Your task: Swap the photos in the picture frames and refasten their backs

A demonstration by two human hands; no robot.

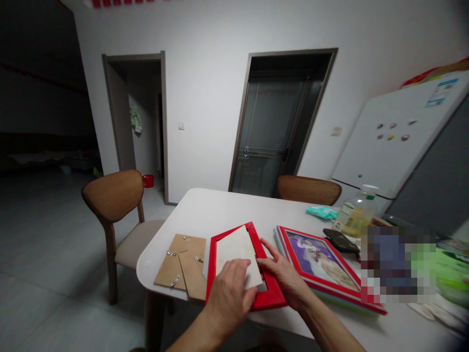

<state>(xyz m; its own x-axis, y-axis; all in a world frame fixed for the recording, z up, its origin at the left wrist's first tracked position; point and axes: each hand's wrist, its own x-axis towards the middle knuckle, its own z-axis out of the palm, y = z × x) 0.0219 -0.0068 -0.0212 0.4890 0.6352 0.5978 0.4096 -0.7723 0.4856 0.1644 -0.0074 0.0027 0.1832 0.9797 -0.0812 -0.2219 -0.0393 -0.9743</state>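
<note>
A red picture frame lies turned at an angle near the table's front edge, with a white card sitting askew inside it. My left hand is over the card, its fingers curled and closed on the card's lower part. The right hand grips the frame's right side, thumb near the inner edge. To the left lie brown backing boards with metal clips, partly overlapping. Right of my hands is a stack of frames, topped by a red-framed picture with purple and white colours.
The white table has a rounded left corner. A black phone, an oil bottle and a teal packet are at the right. Wooden chairs stand at the left and far side. A fridge is behind.
</note>
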